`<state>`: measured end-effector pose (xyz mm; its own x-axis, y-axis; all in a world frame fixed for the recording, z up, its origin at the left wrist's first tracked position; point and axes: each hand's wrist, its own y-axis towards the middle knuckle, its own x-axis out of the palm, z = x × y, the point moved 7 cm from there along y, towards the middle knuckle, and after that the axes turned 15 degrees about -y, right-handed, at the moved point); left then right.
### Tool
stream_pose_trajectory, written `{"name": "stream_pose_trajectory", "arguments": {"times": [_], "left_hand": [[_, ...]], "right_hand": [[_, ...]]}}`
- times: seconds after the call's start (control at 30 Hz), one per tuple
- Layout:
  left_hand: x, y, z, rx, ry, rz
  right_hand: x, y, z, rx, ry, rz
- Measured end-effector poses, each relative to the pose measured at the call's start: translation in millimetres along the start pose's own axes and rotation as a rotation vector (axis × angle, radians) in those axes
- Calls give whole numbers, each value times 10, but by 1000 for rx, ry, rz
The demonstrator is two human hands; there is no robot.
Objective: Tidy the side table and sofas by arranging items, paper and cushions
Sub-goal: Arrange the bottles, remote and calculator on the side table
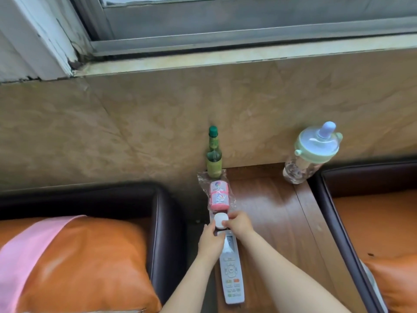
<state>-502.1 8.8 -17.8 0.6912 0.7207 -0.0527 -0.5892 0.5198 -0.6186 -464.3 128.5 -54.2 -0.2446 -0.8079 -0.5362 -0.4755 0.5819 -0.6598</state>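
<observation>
We hold a small white jar [220,220] between both hands, left hand [211,241] and right hand [239,223] pinching it, on the side table [270,211]. Bottle [214,154], pink packet [219,195] and remote [231,267] already line up; the cushions [79,263] look untouched.

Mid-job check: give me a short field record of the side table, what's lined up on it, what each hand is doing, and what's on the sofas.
surface: wooden side table between two sofas
row along left edge, far to near: green bottle, pink packet, white round item, remote
far right corner: sippy bottle, upright
left hand: pinches white round item
right hand: pinches the same item
left sofa: orange cushion, pink cloth across it
</observation>
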Motion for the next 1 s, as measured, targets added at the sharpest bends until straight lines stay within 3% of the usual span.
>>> {"name": "stream_pose_trajectory", "arguments": {"times": [0.2,0.33,0.43,0.63,0.77,1.0], "left_hand": [[38,-141,184,116,248,-9],[-36,-371,459,364,516,198],[121,-545,688,493,739,232],[913,-941,1092,743,914,105],[1554,-1292,1164,657,1029,32],[2767,-2155,1177,749,1167,-25]], "right_hand": [[-145,-182,-41,-30,-68,52],[-403,-476,19,-63,-234,178],[-637,-667,69,-110,-332,215],[-1416,-1182,339,-147,-386,342],[-2007,-1629,696,-193,-394,458],[-2936,-2495,1695,-163,-553,595]]}}
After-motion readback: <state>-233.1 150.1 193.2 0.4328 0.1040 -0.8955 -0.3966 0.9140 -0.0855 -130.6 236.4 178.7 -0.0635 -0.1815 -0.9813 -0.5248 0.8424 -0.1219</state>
